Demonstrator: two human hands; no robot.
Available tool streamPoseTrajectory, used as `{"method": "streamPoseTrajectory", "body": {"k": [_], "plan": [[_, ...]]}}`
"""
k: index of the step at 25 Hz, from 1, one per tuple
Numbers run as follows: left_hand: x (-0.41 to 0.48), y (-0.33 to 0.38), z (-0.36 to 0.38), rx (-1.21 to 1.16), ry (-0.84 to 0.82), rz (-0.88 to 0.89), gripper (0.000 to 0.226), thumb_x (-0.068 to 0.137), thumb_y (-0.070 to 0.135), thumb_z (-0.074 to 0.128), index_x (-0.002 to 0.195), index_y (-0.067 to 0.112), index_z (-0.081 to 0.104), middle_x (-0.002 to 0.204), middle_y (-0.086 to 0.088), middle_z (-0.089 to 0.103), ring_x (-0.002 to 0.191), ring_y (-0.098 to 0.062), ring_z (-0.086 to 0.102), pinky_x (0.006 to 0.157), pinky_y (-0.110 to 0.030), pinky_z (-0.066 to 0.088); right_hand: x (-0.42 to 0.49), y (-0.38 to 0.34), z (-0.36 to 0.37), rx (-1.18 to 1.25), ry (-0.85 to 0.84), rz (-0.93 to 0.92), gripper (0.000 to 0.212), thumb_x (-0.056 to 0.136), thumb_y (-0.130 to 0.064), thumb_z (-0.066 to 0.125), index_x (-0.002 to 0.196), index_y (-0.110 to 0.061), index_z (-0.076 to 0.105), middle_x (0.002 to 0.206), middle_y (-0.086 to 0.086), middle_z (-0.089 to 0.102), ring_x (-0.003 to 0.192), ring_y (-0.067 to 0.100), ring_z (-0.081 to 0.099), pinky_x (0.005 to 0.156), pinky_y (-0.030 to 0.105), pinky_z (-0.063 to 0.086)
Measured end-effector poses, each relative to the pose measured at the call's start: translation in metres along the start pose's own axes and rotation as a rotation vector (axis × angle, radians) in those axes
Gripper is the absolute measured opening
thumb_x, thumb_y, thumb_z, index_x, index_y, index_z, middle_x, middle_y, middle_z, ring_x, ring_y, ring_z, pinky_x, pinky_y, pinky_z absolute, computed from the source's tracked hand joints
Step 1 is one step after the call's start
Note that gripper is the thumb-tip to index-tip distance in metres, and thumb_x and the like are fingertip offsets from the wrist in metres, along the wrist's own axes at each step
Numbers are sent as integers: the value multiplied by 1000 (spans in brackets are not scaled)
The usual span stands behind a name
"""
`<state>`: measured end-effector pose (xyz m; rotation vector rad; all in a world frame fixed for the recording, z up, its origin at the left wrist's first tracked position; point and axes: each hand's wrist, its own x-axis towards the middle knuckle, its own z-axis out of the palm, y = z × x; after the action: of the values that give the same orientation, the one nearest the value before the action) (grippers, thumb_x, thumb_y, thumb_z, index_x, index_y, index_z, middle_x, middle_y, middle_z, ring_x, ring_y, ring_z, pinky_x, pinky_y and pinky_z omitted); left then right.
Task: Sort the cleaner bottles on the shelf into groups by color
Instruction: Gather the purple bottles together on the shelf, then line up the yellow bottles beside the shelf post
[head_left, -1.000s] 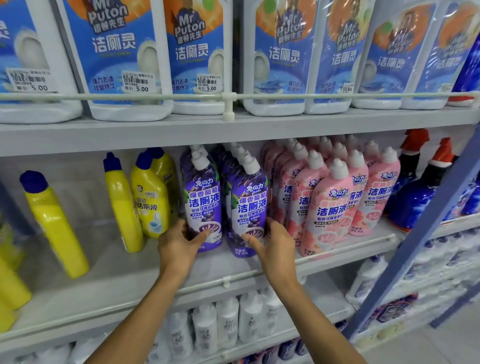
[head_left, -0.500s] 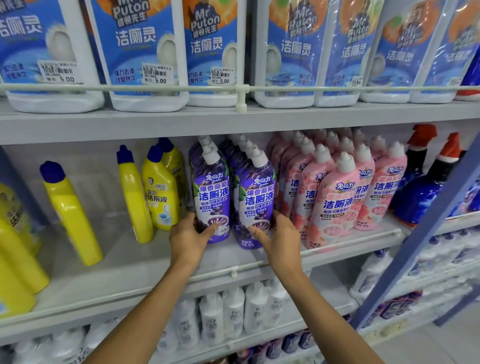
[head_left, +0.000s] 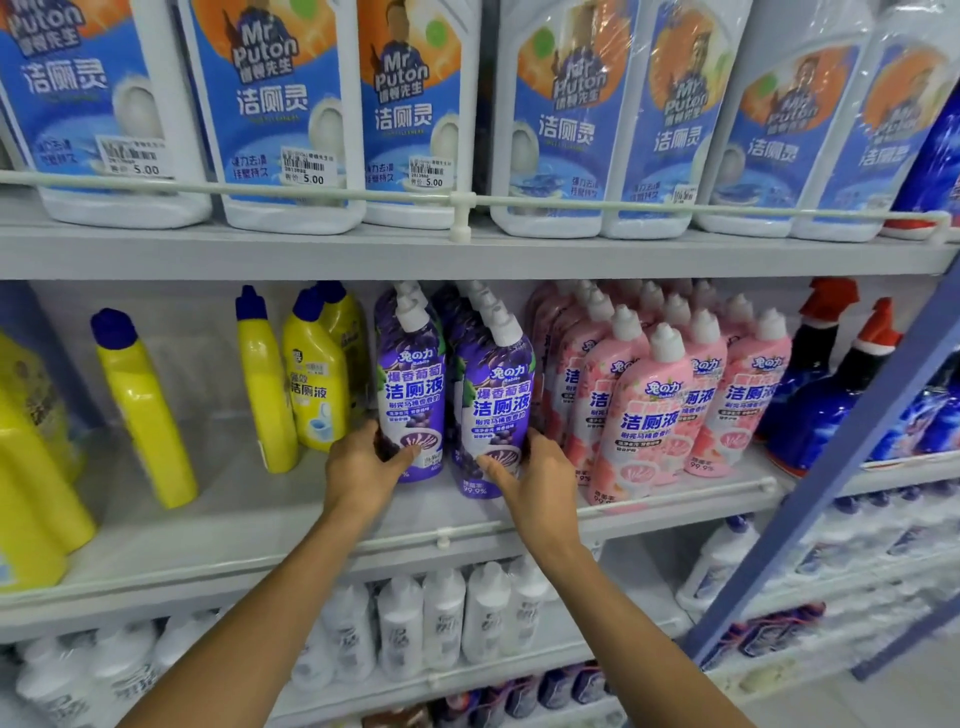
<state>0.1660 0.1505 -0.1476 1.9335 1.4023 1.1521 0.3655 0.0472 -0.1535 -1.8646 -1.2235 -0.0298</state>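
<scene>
Two rows of purple cleaner bottles stand mid-shelf. My left hand (head_left: 363, 467) grips the base of the front left purple bottle (head_left: 411, 384), thumb across its label. My right hand (head_left: 537, 480) grips the base of the front right purple bottle (head_left: 500, 400). Both bottles stand upright on the shelf (head_left: 234, 514). Left of them are yellow bottles with blue caps (head_left: 311, 384), one of them (head_left: 143, 410) apart and leaning. Pink bottles (head_left: 641, 415) crowd right up against the purple ones on the right.
Blue spray bottles with red triggers (head_left: 821, 405) stand at the far right behind a slanted blue post (head_left: 831, 478). Large white bottles with blue labels (head_left: 291, 104) fill the upper shelf. White bottles (head_left: 441, 618) line the lower shelf. A rail (head_left: 675, 501) edges the shelf front.
Both hands keep hold of the two front purple bottles. The view has shifted slightly; the bottles show no clear movement along the shelf.
</scene>
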Motion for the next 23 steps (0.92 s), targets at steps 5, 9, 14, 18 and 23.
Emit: {"method": "streamPoseTrajectory", "body": {"k": [5, 9, 14, 18, 23], "plan": [[-7, 13, -27, 289, -197, 30, 46, 86, 45, 75, 118, 14, 61, 112, -9, 72, 99, -32, 67, 71, -29, 45, -8, 1, -16, -187, -163, -62, 47, 87, -53, 71, 112, -16, 58, 102, 4, 65, 90, 25, 64, 70, 37, 51], [-30, 19, -67, 467, -444, 236, 55, 89, 56, 63, 131, 20, 56, 128, -6, 66, 113, -29, 63, 83, -33, 49, -31, -18, -48, -393, -296, -200, 49, 95, -52, 60, 120, -11, 56, 113, 11, 63, 100, 31, 62, 73, 39, 50], [-74, 11, -122, 672, -547, 391, 77, 86, 75, 44, 138, 19, 52, 140, -11, 56, 128, -33, 51, 103, -41, 45, -72, -57, -76, -533, -552, -363, 67, 96, -58, 53, 141, -9, 46, 136, 14, 54, 125, 36, 52, 96, 46, 49], [-117, -12, -162, 772, -588, 337, 105, 71, 90, 23, 141, 16, 51, 140, -13, 55, 131, -34, 49, 109, -42, 41, -114, -81, -72, -554, -633, -433, 81, 96, -61, 51, 154, -8, 32, 154, 16, 38, 141, 35, 36, 114, 45, 35], [-141, -45, -228, 818, -529, 257, 120, 65, 101, 13, 143, 18, 49, 140, -12, 55, 131, -32, 47, 108, -43, 41, -141, -136, -37, -474, -715, -516, 86, 97, -64, 46, 160, -12, 20, 165, 14, 21, 152, 30, 18, 123, 42, 23]]}}
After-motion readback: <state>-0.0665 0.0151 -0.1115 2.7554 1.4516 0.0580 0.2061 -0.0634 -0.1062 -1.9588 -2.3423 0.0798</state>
